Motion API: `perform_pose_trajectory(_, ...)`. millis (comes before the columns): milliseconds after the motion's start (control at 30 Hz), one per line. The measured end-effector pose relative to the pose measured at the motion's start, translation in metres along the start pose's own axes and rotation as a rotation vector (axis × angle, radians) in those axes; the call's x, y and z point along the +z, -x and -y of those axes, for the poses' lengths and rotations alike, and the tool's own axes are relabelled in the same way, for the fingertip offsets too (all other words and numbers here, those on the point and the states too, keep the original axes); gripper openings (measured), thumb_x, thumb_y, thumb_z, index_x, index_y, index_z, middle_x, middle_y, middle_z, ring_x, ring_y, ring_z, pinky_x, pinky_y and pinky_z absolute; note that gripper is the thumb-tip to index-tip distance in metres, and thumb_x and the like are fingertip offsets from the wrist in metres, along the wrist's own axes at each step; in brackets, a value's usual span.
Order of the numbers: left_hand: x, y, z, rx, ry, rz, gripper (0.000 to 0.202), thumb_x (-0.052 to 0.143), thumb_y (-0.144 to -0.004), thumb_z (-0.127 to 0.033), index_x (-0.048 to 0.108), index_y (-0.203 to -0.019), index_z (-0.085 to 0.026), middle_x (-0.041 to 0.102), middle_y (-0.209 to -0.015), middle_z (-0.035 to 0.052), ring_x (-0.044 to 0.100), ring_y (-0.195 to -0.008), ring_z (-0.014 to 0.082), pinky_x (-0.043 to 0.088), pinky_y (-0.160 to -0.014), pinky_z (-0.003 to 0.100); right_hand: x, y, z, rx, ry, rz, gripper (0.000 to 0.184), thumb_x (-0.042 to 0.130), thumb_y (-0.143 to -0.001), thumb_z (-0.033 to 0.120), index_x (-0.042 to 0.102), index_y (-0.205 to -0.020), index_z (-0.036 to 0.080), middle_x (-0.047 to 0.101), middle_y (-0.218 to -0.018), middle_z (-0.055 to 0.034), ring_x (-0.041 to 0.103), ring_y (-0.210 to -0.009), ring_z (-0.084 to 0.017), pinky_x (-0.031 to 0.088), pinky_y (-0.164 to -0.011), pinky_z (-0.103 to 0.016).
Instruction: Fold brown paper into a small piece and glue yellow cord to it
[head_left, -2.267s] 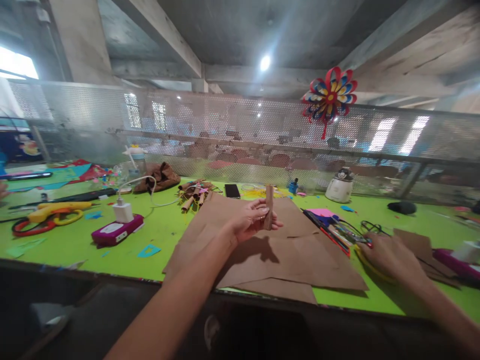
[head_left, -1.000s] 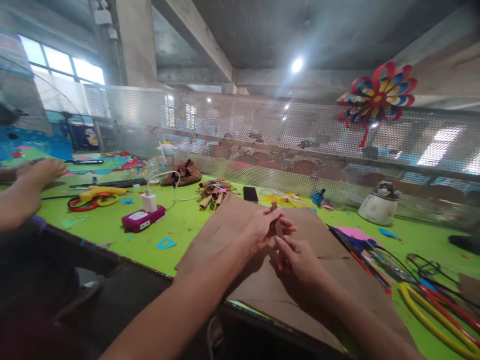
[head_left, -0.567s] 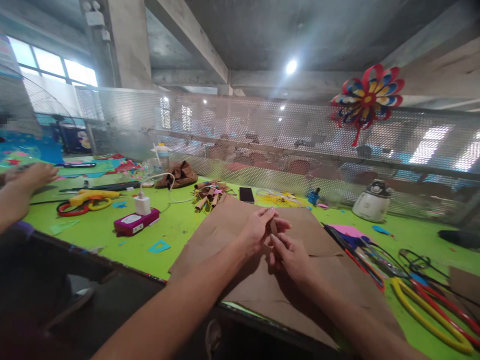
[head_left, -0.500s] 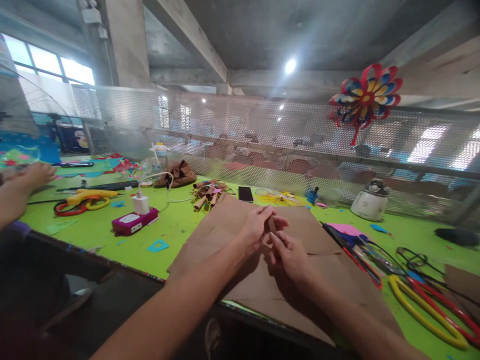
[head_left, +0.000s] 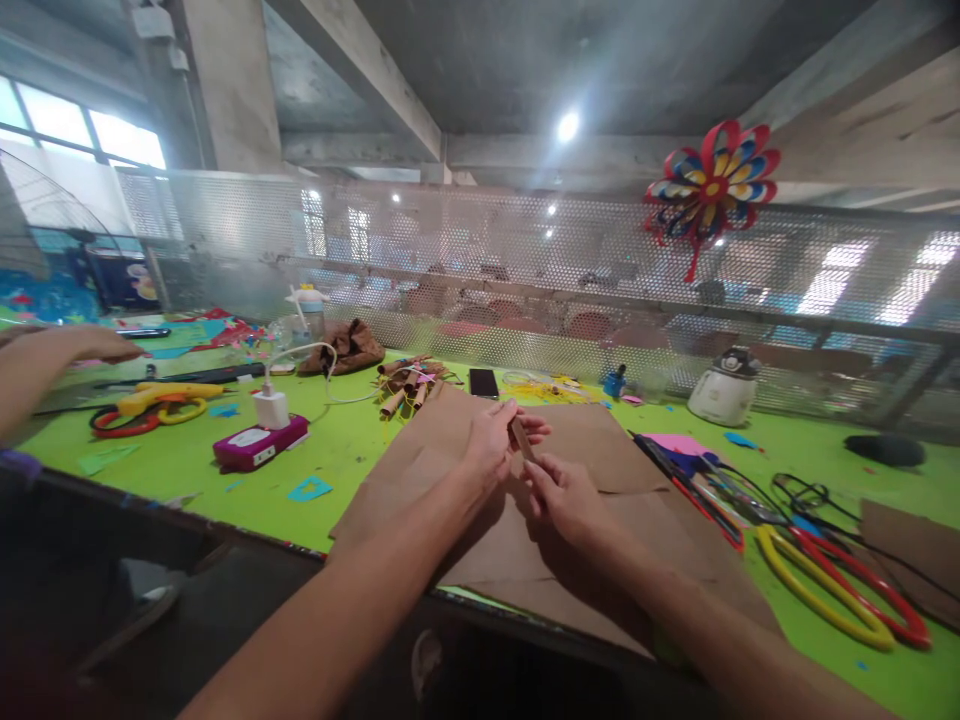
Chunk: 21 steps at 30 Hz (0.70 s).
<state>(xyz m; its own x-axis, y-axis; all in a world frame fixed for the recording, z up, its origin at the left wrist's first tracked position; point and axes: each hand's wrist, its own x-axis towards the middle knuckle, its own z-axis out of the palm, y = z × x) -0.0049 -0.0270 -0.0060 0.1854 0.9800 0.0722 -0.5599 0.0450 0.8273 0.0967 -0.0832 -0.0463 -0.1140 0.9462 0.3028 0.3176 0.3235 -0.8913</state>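
A narrow strip of brown paper is held between my two hands, above a large sheet of brown kraft paper on the green table. My left hand grips the strip's upper end, thumb on top and fingers curled behind it. The lower end sits pinched between thumb and fingers of my right hand. Behind the sheet lies a heap of small brown paper rolls with yellow strings, beside a dark phone.
Left stand a purple power block, a yellow glue gun and scissors. Another person's hand reaches in at far left. Large yellow-and-red-handled scissors, cables and a white bottle lie right. A mesh screen rises behind.
The view has shifted slightly right. More of the strip shows between my hands, with my right hand a little lower along it. The other person's hand has moved.
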Motion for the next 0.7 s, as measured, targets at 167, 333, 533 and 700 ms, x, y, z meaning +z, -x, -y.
perform_pose_trajectory(167, 0.001, 0.0, 0.0, 0.038, -0.01, 0.007, 0.014, 0.044, -0.085, -0.019, 0.049, -0.075, -0.013, 0.063, -0.061, 0.0062, 0.063, -0.055, 0.0154, 0.049, -0.054, 0.025, 0.0, 0.0, 0.007, -0.017, -0.007, -0.001, 0.025, 0.042, -0.081, 0.038, 0.047, -0.066, 0.019, 0.045, -0.042, 0.0051, 0.04, -0.038, -0.009, 0.031, -0.041, -0.021)
perform_pose_trajectory(333, -0.006, -0.009, 0.003, 0.016, 0.02, 0.047, 0.016, 0.045, -0.085, -0.021, 0.052, -0.074, -0.011, 0.064, -0.064, 0.0074, 0.063, -0.059, 0.0155, 0.051, -0.06, 0.028, 0.001, 0.002, 0.01, -0.022, -0.037, 0.016, 0.026, 0.042, -0.08, 0.039, 0.044, -0.064, 0.019, 0.046, -0.043, 0.0055, 0.042, -0.038, -0.008, 0.034, -0.041, -0.021)
perform_pose_trajectory(533, -0.008, -0.01, 0.003, -0.025, 0.074, 0.227, 0.021, 0.05, -0.084, -0.032, 0.055, -0.082, -0.012, 0.066, -0.079, 0.0105, 0.064, -0.072, 0.0173, 0.051, -0.071, 0.03, -0.006, 0.001, 0.008, 0.03, -0.125, 0.035, 0.023, 0.042, -0.081, 0.039, 0.047, -0.076, 0.018, 0.048, -0.048, 0.0055, 0.045, -0.038, -0.009, 0.037, -0.039, -0.02)
perform_pose_trajectory(700, -0.003, 0.0, 0.011, -0.185, -0.101, 0.383, 0.02, 0.059, -0.077, -0.03, 0.053, -0.088, -0.014, 0.064, -0.081, 0.008, 0.06, -0.056, 0.0141, 0.049, -0.048, 0.026, -0.009, -0.008, -0.003, 0.017, -0.144, -0.092, 0.019, 0.042, -0.081, 0.036, 0.047, -0.08, 0.018, 0.049, -0.051, 0.0054, 0.045, -0.038, -0.008, 0.039, -0.038, -0.02)
